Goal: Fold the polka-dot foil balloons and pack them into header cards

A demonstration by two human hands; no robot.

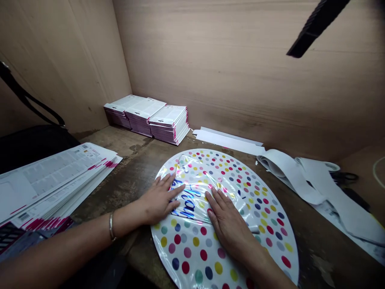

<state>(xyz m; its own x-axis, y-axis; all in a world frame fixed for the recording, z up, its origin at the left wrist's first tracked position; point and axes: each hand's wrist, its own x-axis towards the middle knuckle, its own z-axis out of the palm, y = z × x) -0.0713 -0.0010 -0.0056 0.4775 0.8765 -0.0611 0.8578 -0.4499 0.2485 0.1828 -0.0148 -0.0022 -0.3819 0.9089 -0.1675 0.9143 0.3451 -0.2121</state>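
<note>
Many printed cards, which our view cuts off, lie by the table's left edge. We see some room between them and the round dotted sheet near the front edge; on it the left hand spreads wide fingers, the right hand keeps straight, narrow-set ones. Toward the right edge, paper strips partly hide a dark object.

A narrow, shiny metallic bangle, silvery in tone, rings the L forearm just behind the L hand; R hand & R forearm, as far as visible, bare.
</note>
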